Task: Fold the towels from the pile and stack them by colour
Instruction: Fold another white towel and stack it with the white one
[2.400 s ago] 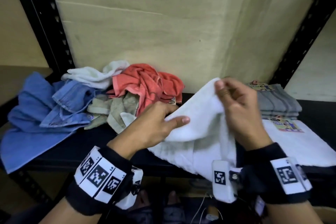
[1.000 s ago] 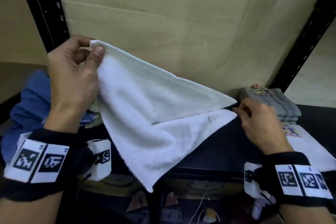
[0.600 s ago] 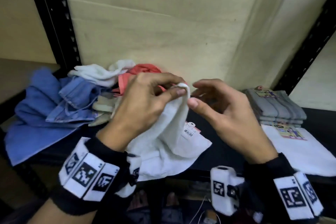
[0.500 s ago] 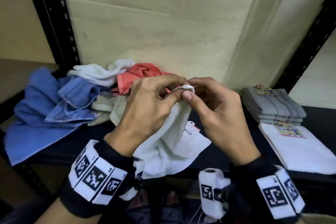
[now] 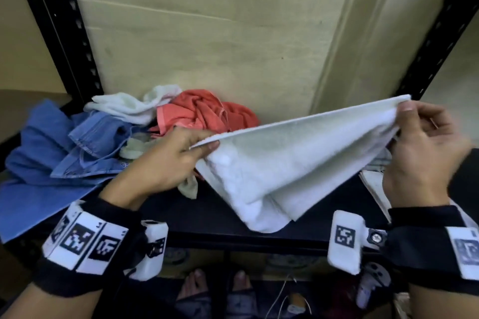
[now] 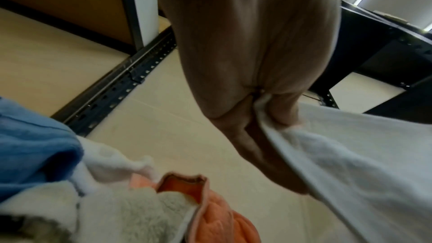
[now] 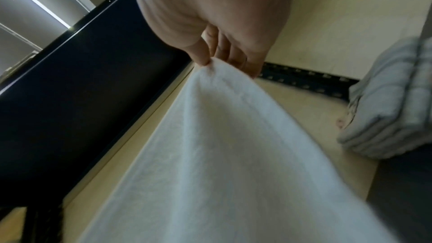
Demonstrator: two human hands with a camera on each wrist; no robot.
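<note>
A white towel [image 5: 290, 160] is stretched in the air above the black shelf [image 5: 207, 217], doubled over, its lower fold hanging near the shelf's front edge. My left hand [image 5: 204, 144] pinches its left end, seen also in the left wrist view as the left hand [image 6: 264, 103] on the white towel [image 6: 350, 154]. My right hand [image 5: 403, 111] pinches the right end, held higher; the right wrist view shows the right hand [image 7: 224, 62] on the white towel [image 7: 222, 154]. The unfolded pile [image 5: 181, 116] lies behind my left hand: white, coral and pale green towels.
Blue denim cloth [image 5: 51, 153] sprawls at the shelf's left. A folded white towel [image 5: 373, 186] lies at the right, mostly hidden by my right hand; folded grey towels [image 7: 392, 95] sit behind it. Black shelf uprights [image 5: 59, 26] flank a beige back wall.
My hands were together at one corner of the bunched white towel; they have since drawn apart, the right one rising to the right, and the towel is now pulled taut between them.
</note>
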